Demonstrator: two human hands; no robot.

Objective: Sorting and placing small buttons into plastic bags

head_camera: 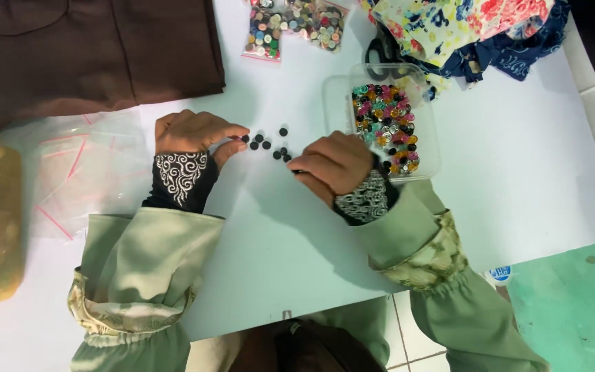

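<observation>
Several black buttons [268,143] are scattered on the white worktop [518,179] between both hands; left hand [194,134] pinches one, right hand [332,165] is curled, its grip hidden. Clear tub of coloured buttons [388,124] sits just right.

Black buttons [267,143] lie between the fingertips on a white table [518,179]. Just beyond the right hand's [332,165] fingers, a clear box [427,138] holds pink, green, yellow and black buttons. Both cuffs [180,178] are black with white swirls, the sleeves [146,255] sage green. Beyond the left hand [191,132] lies brown cloth [91,48].
</observation>
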